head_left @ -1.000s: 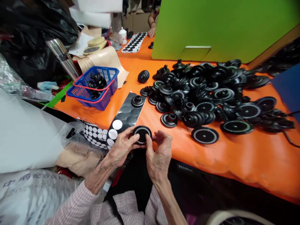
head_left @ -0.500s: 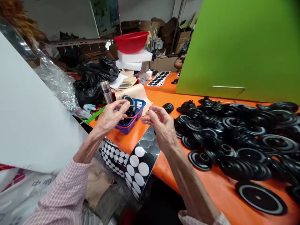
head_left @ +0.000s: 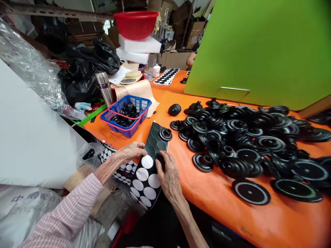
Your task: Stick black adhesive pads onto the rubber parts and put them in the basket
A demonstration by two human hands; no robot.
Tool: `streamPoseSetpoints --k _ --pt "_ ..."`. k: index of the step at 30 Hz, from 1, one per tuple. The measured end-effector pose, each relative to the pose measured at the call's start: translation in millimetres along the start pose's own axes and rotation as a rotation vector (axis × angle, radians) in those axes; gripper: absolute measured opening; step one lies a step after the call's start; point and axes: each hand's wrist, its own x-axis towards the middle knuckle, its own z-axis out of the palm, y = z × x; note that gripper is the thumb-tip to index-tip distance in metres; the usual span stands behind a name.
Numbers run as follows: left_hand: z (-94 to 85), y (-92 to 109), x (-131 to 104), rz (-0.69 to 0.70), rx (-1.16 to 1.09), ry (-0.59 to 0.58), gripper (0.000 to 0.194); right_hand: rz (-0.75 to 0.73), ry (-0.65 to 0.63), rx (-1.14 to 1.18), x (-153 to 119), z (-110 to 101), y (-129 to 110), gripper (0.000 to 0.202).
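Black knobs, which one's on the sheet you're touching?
The knob near the far end of the sheet; others lie on the table or in the basket.

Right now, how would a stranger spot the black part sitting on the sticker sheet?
At the near edge of the orange table, find the sticker sheet with white circles. Follow it to its dark far end, where a round black part sits by the right edge. Unlike the heap of similar parts rightward, it alone visibly rests on the sheet.
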Motion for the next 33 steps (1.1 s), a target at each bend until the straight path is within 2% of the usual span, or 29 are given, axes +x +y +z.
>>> streamPoseSetpoints --k 4,8,11,15,17,21,25,27,30,31,33 --pt "1.3 0 -9 -0.001 -0.128 -0.108 0.026 0.004 0.036 -0.135 9 6 -10 0.031" --pt "0.9 -8 -3 0.014 -0.321 -0.179 0.025 -0.025 0.069 -0.233 19 7 -17 0.031" --pt "0.4 -11 2 0.014 -0.376 -0.193 0.024 -0.070 0.061 -0.285 25 6 -21 0.026" --pt "0.9 -6 3 0.045 -0.347 -0.178 0.024 -0.216 0.042 -0.437 30 8 -19 0.024" --pt "0.5 -3 3 0.067 -0.230 -0.124 0.023 -0.225 0.093 -0.469 34 9 -14 0.030" --pt "0.8 0 2 0.079 0.110 0.121 0.018 -0.105 0.228 -0.430 40 -6 0 0.039" --pt "13.6 4 -8 0.161 0.216 0.298 0.017 -0.149 0.249 -0.388 23 -30 4 0.035" --pt "25.6 7 -16 0.159 0.238 0.237 0.028 -0.208 0.251 -0.404 7 -36 -1 0.032" --pt "44.2 12 -26 0.049 0.101 -0.039 0.034 -0.255 0.165 -0.320 -15 -38 -14 0.028" --pt "49.3 13 -28 0.015 0.026 -0.088 0.030 -0.233 0.122 -0.240 -20 -37 -18 0.027" --pt "56.9 15 -29 -0.009 -0.100 -0.085 0.020 -0.078 0.084 -0.029 -24 -38 -22 0.023"
